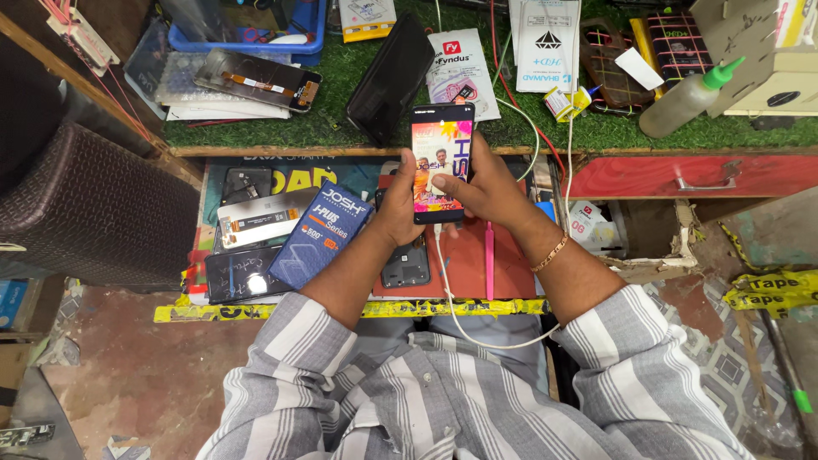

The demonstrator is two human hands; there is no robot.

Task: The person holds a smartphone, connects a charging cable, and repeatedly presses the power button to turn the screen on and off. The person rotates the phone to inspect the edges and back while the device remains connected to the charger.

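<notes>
Both hands — left hand (399, 207), right hand (477, 189) — gripping lit smartphone (440, 162) by its side edges, above crowded drawer tray (511, 264), white cable (477, 336) trailing near.

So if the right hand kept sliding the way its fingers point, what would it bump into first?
The right hand points left across the lit phone it holds, so it would probably meet the left hand gripping the other edge first. Beyond that lies a blue box, though depth is hard to judge.
</notes>
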